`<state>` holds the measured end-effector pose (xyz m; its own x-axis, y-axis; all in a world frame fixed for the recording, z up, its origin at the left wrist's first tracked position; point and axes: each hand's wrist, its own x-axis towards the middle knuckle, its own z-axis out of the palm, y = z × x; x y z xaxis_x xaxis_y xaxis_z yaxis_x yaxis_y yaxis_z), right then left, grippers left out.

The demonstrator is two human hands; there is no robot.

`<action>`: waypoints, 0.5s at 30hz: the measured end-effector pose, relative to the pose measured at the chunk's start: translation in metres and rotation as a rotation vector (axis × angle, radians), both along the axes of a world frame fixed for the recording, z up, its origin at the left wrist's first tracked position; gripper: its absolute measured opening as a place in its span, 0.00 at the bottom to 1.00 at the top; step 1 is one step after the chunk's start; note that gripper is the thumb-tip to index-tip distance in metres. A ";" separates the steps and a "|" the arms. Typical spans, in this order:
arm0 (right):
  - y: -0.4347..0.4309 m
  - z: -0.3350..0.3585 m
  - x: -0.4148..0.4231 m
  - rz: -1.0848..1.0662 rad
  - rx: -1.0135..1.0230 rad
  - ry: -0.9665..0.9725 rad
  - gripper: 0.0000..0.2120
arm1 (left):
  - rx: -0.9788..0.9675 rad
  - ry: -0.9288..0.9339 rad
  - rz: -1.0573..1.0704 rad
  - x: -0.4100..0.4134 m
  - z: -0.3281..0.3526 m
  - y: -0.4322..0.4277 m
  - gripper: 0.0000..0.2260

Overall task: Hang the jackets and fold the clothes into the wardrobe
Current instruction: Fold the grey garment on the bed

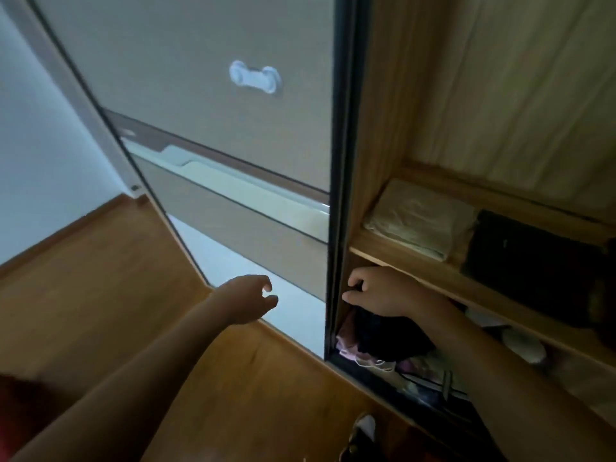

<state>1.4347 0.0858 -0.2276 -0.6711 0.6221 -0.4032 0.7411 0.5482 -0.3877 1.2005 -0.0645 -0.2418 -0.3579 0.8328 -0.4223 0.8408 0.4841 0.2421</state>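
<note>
My left forearm reaches in from the near left corner and my right forearm from the near right, both bare. Between them, at the near edge, a foot in something white point(366, 426) stands on the wooden floor point(100, 278). A dark red shape point(23, 408) sits blurred in the near left corner; I cannot tell what it is.

The left grip point(248, 300) hovers in front of the lower part of the sliding door point(233, 128). Its fingers are loosely curled, with the thumb apart from them, and it holds nothing. A white plastic latch point(255, 76) is stuck higher on that door panel.

The right grip point(383, 293) is just inside the wardrobe point(500, 95), right of the door's dark edge frame point(337, 195) and under the front lip of the wooden shelf point(443, 281). Its fingers are curled narrow with something dark between finger and thumb. I cannot tell whether it pinches cloth or only touches the frame.

Directly below that grip lies a dark garment point(390, 338) on a loose heap in the lower compartment, with pink cloth point(346, 345) showing at its left.

On the shelf above lie a folded cream cloth point(416, 218) on the left and a folded black cloth point(533, 261) just beside it on the right. Pale bundles point(523, 345) sit further right in the lower compartment, too blurred to name.
</note>
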 end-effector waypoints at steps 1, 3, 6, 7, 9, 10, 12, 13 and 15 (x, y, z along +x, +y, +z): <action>-0.014 -0.001 -0.020 0.035 -0.008 -0.003 0.20 | -0.012 0.007 0.034 -0.014 0.002 -0.021 0.15; -0.040 -0.001 -0.058 0.108 -0.012 -0.021 0.21 | -0.012 0.018 0.108 -0.040 0.007 -0.061 0.11; -0.071 0.002 -0.113 0.224 0.011 -0.055 0.24 | 0.001 0.020 0.246 -0.075 0.016 -0.122 0.14; -0.080 0.004 -0.130 0.269 0.023 -0.064 0.24 | 0.002 0.013 0.303 -0.086 0.019 -0.142 0.15; -0.098 0.009 -0.165 0.347 0.045 -0.075 0.23 | -0.011 -0.006 0.400 -0.106 0.024 -0.178 0.16; -0.106 0.011 -0.182 0.382 0.055 -0.077 0.23 | -0.023 -0.012 0.438 -0.116 0.026 -0.194 0.16; -0.121 0.014 -0.215 0.450 0.073 -0.074 0.23 | -0.054 -0.020 0.526 -0.135 0.028 -0.222 0.17; -0.127 0.014 -0.232 0.483 0.085 -0.072 0.23 | -0.062 -0.027 0.572 -0.144 0.026 -0.234 0.18; -0.138 0.014 -0.267 0.549 0.104 -0.073 0.22 | -0.063 -0.021 0.642 -0.163 0.023 -0.254 0.18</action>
<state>1.1674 -0.0520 -0.2133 -0.8804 0.2284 -0.4155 0.3590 0.8936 -0.2695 1.0374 -0.3181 -0.2186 -0.7679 0.4287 -0.4760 0.3743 0.9033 0.2098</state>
